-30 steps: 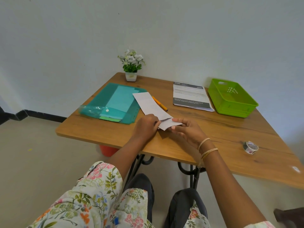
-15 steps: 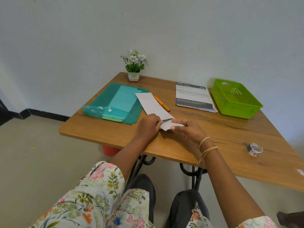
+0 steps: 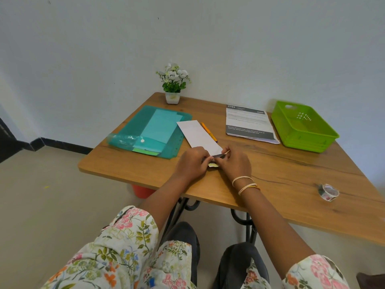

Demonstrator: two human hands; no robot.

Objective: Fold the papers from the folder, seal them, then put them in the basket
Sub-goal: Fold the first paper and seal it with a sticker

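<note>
A long white folded paper (image 3: 199,135) lies on the wooden table (image 3: 291,170), running from the teal folder (image 3: 145,130) toward me. My left hand (image 3: 192,162) and my right hand (image 3: 236,163) meet at its near end, and both pinch that end with curled fingers. A small lifted flap shows between the fingertips. The green basket (image 3: 302,128) stands at the back right with nothing visible inside. A roll of patterned tape (image 3: 328,191) lies near the table's right front edge.
A printed sheet (image 3: 249,123) lies beside the basket. An orange pen (image 3: 208,131) rests just right of the folded paper. A small potted flower (image 3: 173,85) stands at the back edge by the wall. The table's front edge is close to my knees.
My hands have closed in on the paper's near end, and the loose corner that stuck out toward the right is now tucked between my fingers. The camera has tilted a little.
</note>
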